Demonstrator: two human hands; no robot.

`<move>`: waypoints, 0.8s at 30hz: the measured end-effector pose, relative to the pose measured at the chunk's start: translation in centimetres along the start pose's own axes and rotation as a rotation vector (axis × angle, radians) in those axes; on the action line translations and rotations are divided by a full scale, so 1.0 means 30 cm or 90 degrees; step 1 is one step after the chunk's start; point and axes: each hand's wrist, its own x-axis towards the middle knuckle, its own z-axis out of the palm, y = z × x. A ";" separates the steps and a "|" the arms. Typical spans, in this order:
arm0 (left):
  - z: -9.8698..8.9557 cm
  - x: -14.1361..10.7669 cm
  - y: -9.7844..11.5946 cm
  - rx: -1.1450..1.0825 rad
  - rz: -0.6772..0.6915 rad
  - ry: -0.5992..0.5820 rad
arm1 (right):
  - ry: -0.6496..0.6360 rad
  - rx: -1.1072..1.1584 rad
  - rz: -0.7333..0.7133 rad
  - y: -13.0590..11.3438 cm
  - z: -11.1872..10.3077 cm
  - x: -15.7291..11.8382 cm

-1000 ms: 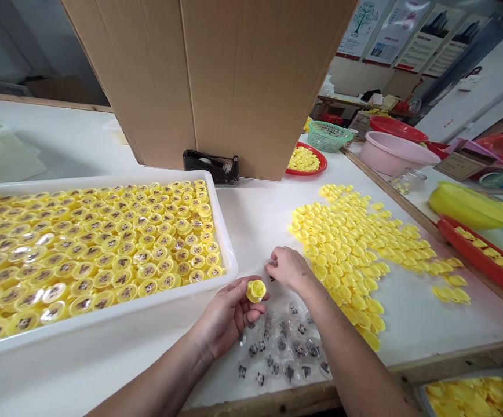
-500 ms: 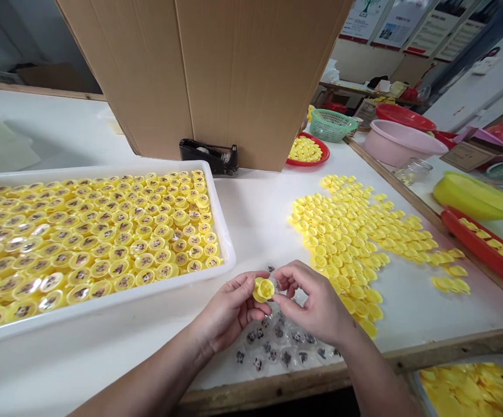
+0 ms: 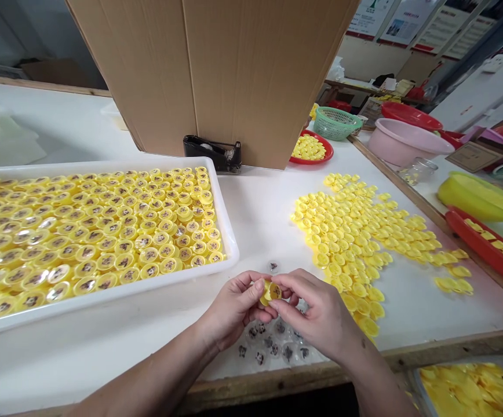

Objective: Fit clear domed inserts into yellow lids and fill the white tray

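Note:
Both hands meet at the middle of the white table. My left hand (image 3: 232,307) and my right hand (image 3: 319,307) pinch a small round yellow plastic cap (image 3: 271,292) between their fingers, tilted, with a dark figure showing inside it. Just below them lies a loose group of clear capsules holding small panda figures (image 3: 273,344), partly hidden by my hands. One lone capsule (image 3: 273,266) sits just beyond my fingers. To the right of my right hand spreads a large pile of loose yellow caps (image 3: 347,237).
A white tray (image 3: 229,243) packed with filled yellow caps stands left of my hands. Behind it rise a tall cardboard box (image 3: 190,75) and a black tape dispenser (image 3: 211,155). Farther back are a red plate of yellow parts (image 3: 311,148), a green basket (image 3: 336,123) and a pink basin (image 3: 408,142).
My right hand has closed in on the cap, and the cap has tilted and turned between both hands. The view has shifted slightly.

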 end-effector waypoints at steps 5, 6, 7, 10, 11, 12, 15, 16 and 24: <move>0.005 -0.002 0.003 0.018 0.016 0.019 | 0.008 -0.016 0.011 -0.009 0.007 -0.005; 0.006 -0.003 0.004 0.021 0.024 0.022 | 0.014 -0.021 0.012 -0.011 0.010 -0.007; 0.007 -0.004 0.004 0.024 0.033 0.023 | 0.021 -0.028 0.009 -0.013 0.013 -0.009; 0.009 -0.007 0.004 0.038 0.057 0.021 | 0.047 -0.065 -0.010 -0.019 0.024 -0.016; 0.009 -0.008 0.004 0.043 0.064 0.023 | 0.056 -0.081 -0.017 -0.021 0.029 -0.018; 0.009 -0.009 0.004 0.048 0.068 0.025 | 0.067 -0.096 -0.022 -0.023 0.033 -0.020; 0.005 -0.010 0.006 0.069 0.070 0.018 | 0.102 -0.129 -0.027 -0.029 0.049 -0.025; 0.004 -0.011 0.007 0.077 0.070 0.006 | 0.113 -0.134 -0.026 -0.031 0.054 -0.026; 0.026 -0.030 0.038 0.259 0.113 -0.042 | 0.126 0.044 0.032 -0.009 0.050 -0.043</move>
